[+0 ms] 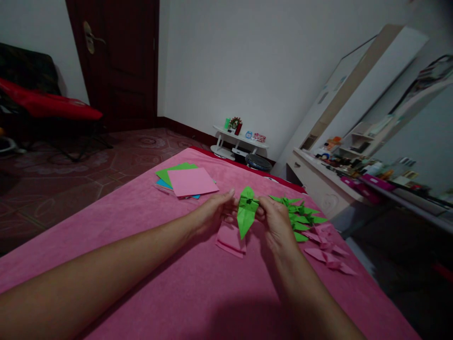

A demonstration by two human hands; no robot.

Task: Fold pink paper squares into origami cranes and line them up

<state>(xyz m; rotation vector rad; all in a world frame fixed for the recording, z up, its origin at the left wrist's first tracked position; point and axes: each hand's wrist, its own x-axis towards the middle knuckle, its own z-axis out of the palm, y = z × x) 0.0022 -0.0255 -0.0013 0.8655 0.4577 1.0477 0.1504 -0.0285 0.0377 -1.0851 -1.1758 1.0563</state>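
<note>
A green folded-paper crane [247,215] is in the air above the pink cloth, its long pointed flap hanging down. My right hand [275,217] pinches it at its right edge between thumb and fingers. On the other side, my left hand [217,210] has its thumb raised apart from half-curled fingers. Those fingers reach the crane's left edge; whether they touch it I cannot tell. Pink folded paper [230,241] lies on the cloth just below, partly hidden by the crane. Right of my right hand lie several green paper cranes [300,219] and some pink paper cranes [327,248].
A stack of square coloured sheets [193,182], pink on top, rests on the pink cloth [148,278] at the left. Beyond the bed's far edge stands a low white shelf [240,137]. A cluttered dressing table [318,172] borders the right side; a red chair [53,104] stands far left.
</note>
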